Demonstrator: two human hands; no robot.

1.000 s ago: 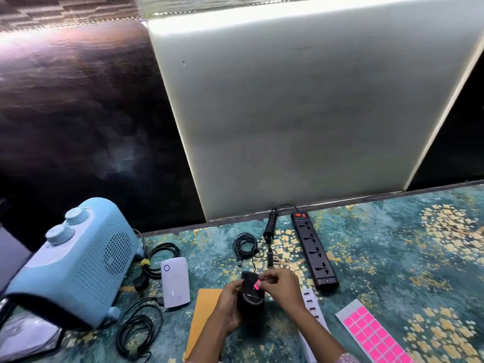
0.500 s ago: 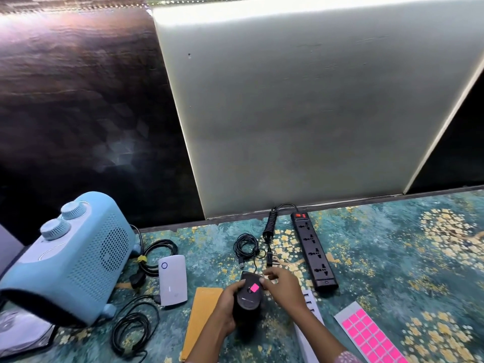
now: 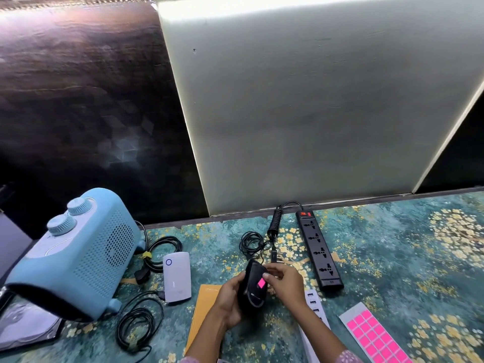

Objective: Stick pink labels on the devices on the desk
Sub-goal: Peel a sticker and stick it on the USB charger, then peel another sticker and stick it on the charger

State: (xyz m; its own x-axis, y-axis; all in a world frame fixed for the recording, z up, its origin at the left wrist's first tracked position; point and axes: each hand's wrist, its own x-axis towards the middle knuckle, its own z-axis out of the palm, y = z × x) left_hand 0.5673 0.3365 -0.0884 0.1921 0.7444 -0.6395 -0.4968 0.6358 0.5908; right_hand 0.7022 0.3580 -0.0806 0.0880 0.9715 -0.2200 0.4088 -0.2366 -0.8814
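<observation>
The label (image 3: 261, 283), which the right hand (image 3: 286, 285) pinched above the mouse (image 3: 253, 285) a second ago, now lies flat on the mouse's top. The left hand (image 3: 228, 302) grips the mouse from the left and below, held above the desk (image 3: 392, 258); its palm hides the mouse's lower end. The right hand's bent fingers sit against the mouse's right side, one fingertip at the label's edge; whether they grip or only press is unclear. The right forearm covers part of a white hub (image 3: 314, 306). The pink sheet (image 3: 374, 336) to the right is cut off by the bottom edge. A power strip (image 3: 318, 246) lies beyond the hands, a blue heater (image 3: 76, 255) far left.
</observation>
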